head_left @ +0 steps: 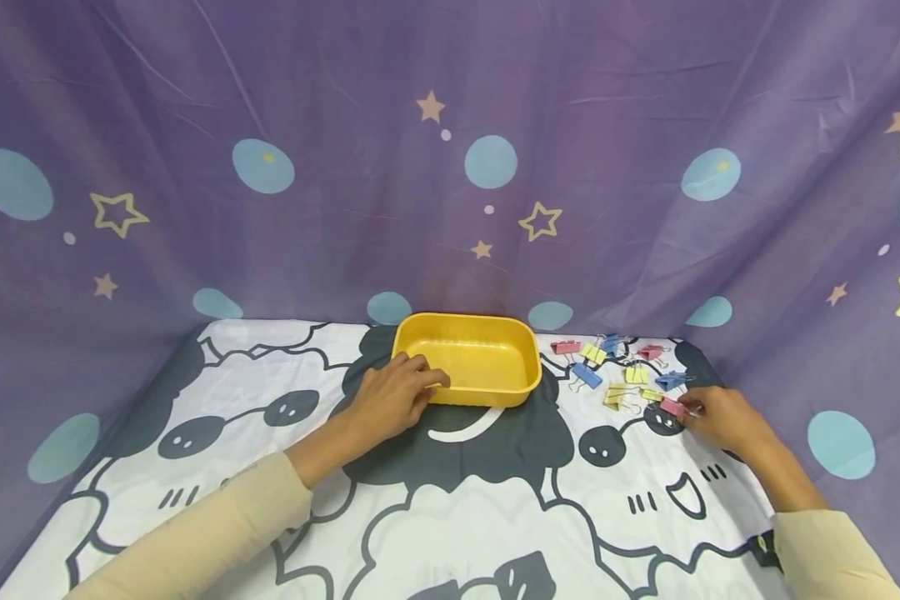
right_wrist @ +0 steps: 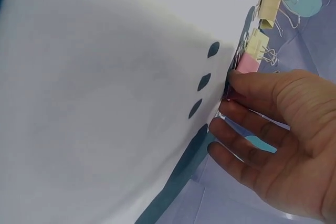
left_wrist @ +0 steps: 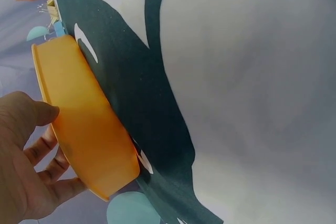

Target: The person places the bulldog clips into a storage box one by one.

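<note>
A yellow plastic tray (head_left: 487, 399) stands at the back middle of the patterned cloth, nothing lying in it. My left hand (head_left: 397, 396) holds its front-left rim; in the left wrist view the thumb (left_wrist: 48, 113) lies against the outer wall and the fingers reach over the edge. Off to the right, my right hand (head_left: 723, 417) pinches a pink binder clip (head_left: 673, 407) between thumb and fingers, low at the cloth. The right wrist view shows the same pink clip (right_wrist: 248, 63) partly hidden by the thumb, with a yellow clip (right_wrist: 257, 43) close beyond it.
Several more binder clips lie loosely grouped right of the tray, among them a blue one (head_left: 587, 376), a yellow one (head_left: 619, 395) and a pink one (head_left: 566, 347). A purple curtain (head_left: 345, 250) hangs behind and along both sides of the cloth-covered surface (head_left: 480, 525).
</note>
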The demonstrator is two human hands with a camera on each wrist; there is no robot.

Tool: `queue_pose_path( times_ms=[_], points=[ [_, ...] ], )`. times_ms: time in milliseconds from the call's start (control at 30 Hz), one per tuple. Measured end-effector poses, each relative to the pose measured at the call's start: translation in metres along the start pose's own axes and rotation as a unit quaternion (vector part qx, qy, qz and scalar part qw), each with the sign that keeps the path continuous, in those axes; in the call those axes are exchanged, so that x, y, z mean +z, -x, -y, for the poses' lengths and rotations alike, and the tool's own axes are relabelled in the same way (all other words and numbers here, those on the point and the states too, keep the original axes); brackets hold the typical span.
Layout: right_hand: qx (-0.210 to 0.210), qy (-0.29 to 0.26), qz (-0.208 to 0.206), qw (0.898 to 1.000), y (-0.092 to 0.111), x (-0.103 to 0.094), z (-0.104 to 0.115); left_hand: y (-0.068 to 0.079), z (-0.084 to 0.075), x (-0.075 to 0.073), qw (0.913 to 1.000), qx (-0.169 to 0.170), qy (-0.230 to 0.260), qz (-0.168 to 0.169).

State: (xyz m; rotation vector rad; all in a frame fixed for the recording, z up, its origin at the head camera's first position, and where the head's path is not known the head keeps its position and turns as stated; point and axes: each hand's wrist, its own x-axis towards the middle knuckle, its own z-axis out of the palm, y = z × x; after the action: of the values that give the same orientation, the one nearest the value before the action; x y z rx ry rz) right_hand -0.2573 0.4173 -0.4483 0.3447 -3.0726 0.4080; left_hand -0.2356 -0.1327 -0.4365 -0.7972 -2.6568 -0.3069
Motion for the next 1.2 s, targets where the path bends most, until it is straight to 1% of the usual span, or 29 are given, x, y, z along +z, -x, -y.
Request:
queue_pose_path(
  times_ms=[133, 433, 733, 867, 1033, 1200],
  points=[
    [-0.014, -0.001, -0.008, 1.000, -0.0006, -0.0008, -0.0005, -0.0010, 0.0008, -0.0004, 1.0000, 0.001, 0.002, 0.000],
    [-0.001, -0.008, 0.003, 1.000, 0.0007, -0.0030, -0.0022, -0.0036, 0.0002, -0.0005, 1.0000, 0.002, -0.002, 0.003],
    [0.002, -0.019, -0.008, 1.000, 0.0013, 0.0005, -0.0024, -0.0026, -0.0005, -0.0006, 0.9999, -0.004, 0.007, 0.010],
    [0.000, -0.028, -0.021, 0.999, 0.0010, 0.0013, -0.0023, -0.0017, -0.0003, -0.0004, 0.9999, -0.005, 0.009, 0.010],
    [0.015, -0.044, -0.035, 0.998, 0.0017, 0.0013, -0.0035, -0.0009, 0.0000, -0.0003, 0.9999, -0.005, 0.006, 0.009],
    [0.040, -0.058, -0.036, 0.997, 0.0029, 0.0005, -0.0092, -0.0007, -0.0001, -0.0006, 0.9999, -0.006, 0.005, 0.010]
  ],
)
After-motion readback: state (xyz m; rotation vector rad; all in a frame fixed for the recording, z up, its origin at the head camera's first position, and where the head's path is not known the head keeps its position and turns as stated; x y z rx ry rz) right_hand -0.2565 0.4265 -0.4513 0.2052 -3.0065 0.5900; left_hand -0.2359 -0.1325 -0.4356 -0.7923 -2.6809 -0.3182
